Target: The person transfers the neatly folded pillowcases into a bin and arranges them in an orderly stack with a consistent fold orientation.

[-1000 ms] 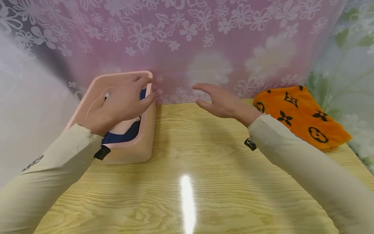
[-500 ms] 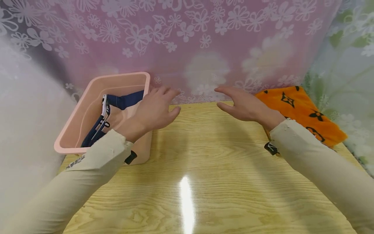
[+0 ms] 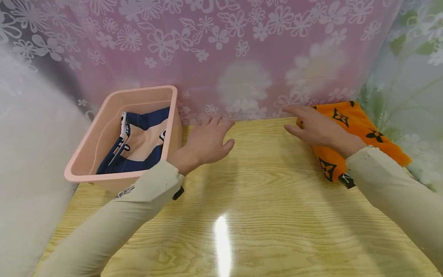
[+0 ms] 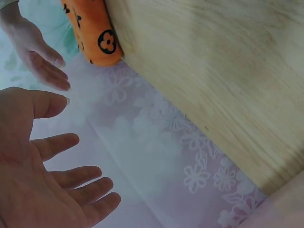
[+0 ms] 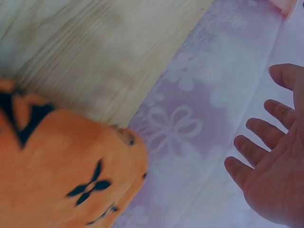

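Observation:
My left hand (image 3: 207, 144) hovers above the table just right of a pink plastic bin (image 3: 93, 178); its fingers are spread and hold nothing. Inside the bin lies a folded navy and pale-pink cloth item (image 3: 157, 118) with a white-and-black edge strip. My right hand (image 3: 315, 127), also holding nothing, hangs over the left part of a folded orange plush cloth (image 3: 368, 125) with black flower motifs. In the right wrist view the fingers (image 5: 251, 151) stand apart from the orange cloth (image 5: 80, 166). In the left wrist view both hands show loosely extended fingers.
Under everything is a wood-grain table (image 3: 263, 215) with a bright light reflection near its front. A pink curtain (image 3: 242, 57) with white flowers hangs along the back edge. Pale, green-leafed sheeting (image 3: 418, 96) hangs at the right, and a whitish sheet (image 3: 31, 154) at the left.
My left hand has moved right, from over the bin to beside it, uncovering the cloth item inside. My right hand has moved right, over the orange cloth.

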`<state>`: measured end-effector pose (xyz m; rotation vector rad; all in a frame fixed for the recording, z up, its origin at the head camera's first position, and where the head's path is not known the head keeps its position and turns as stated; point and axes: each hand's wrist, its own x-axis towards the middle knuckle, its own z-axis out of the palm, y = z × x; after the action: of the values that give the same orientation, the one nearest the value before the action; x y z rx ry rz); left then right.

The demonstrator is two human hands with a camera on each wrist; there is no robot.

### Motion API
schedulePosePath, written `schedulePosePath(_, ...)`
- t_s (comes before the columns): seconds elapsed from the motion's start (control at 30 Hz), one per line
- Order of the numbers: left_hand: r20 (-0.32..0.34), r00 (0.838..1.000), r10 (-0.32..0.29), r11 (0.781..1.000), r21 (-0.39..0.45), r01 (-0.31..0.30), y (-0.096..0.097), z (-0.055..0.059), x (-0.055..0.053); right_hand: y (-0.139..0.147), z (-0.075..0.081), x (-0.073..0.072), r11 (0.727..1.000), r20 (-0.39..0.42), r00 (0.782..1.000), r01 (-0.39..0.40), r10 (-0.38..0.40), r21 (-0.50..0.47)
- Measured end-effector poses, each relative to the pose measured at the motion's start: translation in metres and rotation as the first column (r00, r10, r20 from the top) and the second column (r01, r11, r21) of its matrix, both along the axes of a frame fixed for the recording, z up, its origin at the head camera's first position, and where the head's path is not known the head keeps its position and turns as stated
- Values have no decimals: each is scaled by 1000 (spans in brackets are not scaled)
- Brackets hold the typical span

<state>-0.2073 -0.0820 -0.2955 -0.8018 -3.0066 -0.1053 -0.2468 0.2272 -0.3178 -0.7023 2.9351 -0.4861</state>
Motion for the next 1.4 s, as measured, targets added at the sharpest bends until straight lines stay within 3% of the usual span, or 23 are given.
schedulePosePath(0.13, 5, 1000, 8, 999, -43, -8, 8, -12, -2, 17, -8, 1, 998, -46, 999, 21, -18, 58)
schedulePosePath(0.3, -38, 999, -36, 995, -91, 33, 16, -28, -3, 36, -18, 3, 995, -102, 995, 20, -9, 100)
schedulePosePath(0.5, -61, 996, -65, 994, -88, 59, 26, -43, -3, 60, -28, 5, 993, -101, 994, 44, -32, 113)
schedulePosePath(0.7, -33, 997, -73, 994, -82, 70, 35, -56, -3, 84, -39, 6, 988, -111, 992, 79, -65, 132)
schedulePosePath(1.17, 1, 997, -75, 996, -45, 75, 45, -78, -9, 136, -58, 5, 976, -2, 978, 210, -210, 58)
schedulePosePath(1.4, 26, 996, -89, 995, -44, 90, 58, -83, -15, 169, -64, 5, 955, 118, 949, 295, -291, -19)
